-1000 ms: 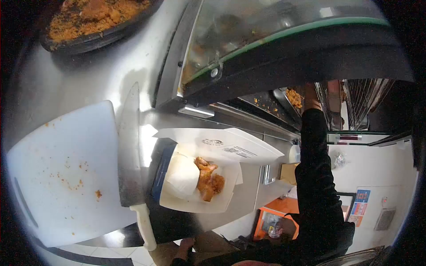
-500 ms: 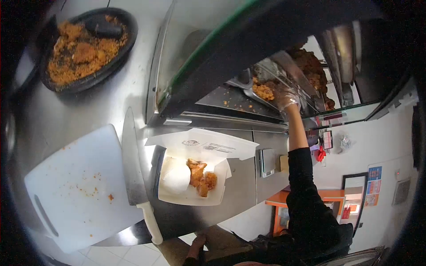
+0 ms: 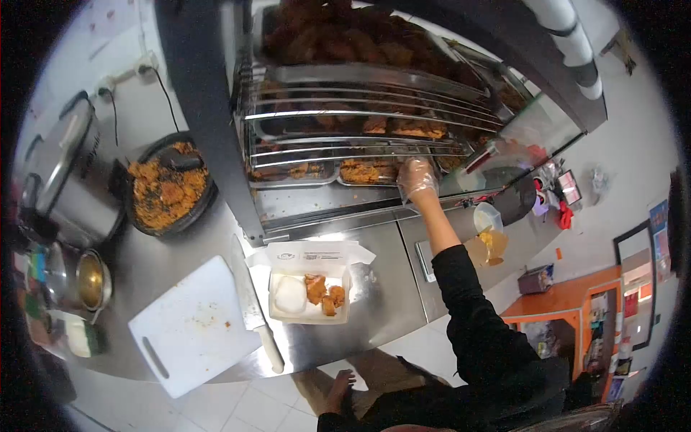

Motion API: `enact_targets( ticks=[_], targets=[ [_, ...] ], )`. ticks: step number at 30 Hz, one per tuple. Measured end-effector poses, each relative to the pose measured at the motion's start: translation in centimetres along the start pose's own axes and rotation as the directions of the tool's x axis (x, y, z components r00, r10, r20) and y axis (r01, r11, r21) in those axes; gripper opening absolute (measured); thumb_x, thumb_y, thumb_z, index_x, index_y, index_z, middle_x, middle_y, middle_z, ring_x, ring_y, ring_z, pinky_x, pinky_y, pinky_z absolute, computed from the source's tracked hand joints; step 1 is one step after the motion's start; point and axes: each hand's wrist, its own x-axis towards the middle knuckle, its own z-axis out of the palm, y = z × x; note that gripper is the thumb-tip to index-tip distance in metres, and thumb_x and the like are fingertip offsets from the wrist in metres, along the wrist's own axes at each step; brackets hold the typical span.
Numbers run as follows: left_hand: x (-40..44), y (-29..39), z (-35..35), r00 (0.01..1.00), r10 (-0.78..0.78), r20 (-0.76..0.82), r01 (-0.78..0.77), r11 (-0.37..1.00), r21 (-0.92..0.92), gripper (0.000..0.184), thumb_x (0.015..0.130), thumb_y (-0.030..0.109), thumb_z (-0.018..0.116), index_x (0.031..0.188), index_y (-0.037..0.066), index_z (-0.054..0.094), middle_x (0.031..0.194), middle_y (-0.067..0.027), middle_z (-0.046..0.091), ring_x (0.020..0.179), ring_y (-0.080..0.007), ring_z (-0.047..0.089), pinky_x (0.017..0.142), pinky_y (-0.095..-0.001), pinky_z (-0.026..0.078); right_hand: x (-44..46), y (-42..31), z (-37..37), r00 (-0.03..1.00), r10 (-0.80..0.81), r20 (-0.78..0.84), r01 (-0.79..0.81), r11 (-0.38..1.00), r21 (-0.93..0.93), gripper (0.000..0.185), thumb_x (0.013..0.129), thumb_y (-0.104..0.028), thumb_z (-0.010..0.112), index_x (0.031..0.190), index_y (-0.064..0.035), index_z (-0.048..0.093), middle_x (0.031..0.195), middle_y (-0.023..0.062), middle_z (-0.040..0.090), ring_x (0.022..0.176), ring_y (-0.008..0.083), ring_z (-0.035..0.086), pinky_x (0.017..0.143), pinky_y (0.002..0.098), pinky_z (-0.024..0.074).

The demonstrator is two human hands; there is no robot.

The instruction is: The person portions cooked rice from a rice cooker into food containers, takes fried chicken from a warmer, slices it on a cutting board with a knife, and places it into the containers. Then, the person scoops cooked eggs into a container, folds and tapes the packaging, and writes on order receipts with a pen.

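Two hands show: the right hand (image 3: 417, 178), in a clear glove, reaches into the display case (image 3: 288, 204) at the end of a metal tray (image 3: 368, 183) of orange-brown food, its grip hidden, so whether it pinches anything I cannot tell. The left hand (image 3: 341, 387) hangs low beside a trouser leg, fingers loosely apart. On the counter (image 3: 389, 288), an open box (image 3: 309, 319) holds a white mound (image 3: 290, 294) and browned pieces (image 3: 315, 288); the knife (image 3: 250, 295) lies between it and the white cutting board (image 3: 194, 327).
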Motion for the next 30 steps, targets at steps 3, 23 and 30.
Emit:
enact_targets(
  ticks=[3,23,30],
  targets=[
    [-6.6,6.0,0.3,0.972,0.227,-0.059,-0.225,0.974,0.038,0.039,0.091,0.032,0.051,0.118,0.004,0.051,0.107,-0.0139,0.059,0.090,-0.0249,0.061,0.080,-0.0384,0.048,-1.9,-2.7,-4.0,0.950,-0.233,-0.208,0.252,0.965,0.071,0.014,0.069,-0.009,0.062,0.080,-0.0029,0.056,0.083,0.0201,0.059,0.080,0.0359,0.059,0.068,0.0422,0.0484],
    [-7.3,6.7,-1.5,0.895,0.223,-0.386,-0.027,0.892,0.452,0.033,0.092,0.029,0.051,0.113,0.004,0.057,0.106,-0.0105,0.061,0.092,-0.0232,0.060,0.082,-0.0337,0.047,-15.2,-6.1,-10.6,0.906,0.019,0.424,-0.221,-0.832,0.510,0.049,0.078,-0.003,0.055,0.125,0.0037,0.045,0.122,0.0163,0.053,0.112,0.0272,0.054,0.097,0.0381,0.0438],
    [-6.4,8.2,-1.3,0.906,0.234,-0.353,0.013,0.818,0.575,0.033,0.092,0.029,0.052,0.113,0.004,0.057,0.104,-0.0099,0.061,0.091,-0.0225,0.060,0.082,-0.0330,0.047,-17.7,-4.8,-18.0,0.880,-0.195,0.434,-0.380,-0.837,0.394,0.048,0.088,-0.015,0.057,0.130,0.0008,0.040,0.122,0.0147,0.053,0.108,0.0281,0.056,0.085,0.0435,0.0511]
  ],
)
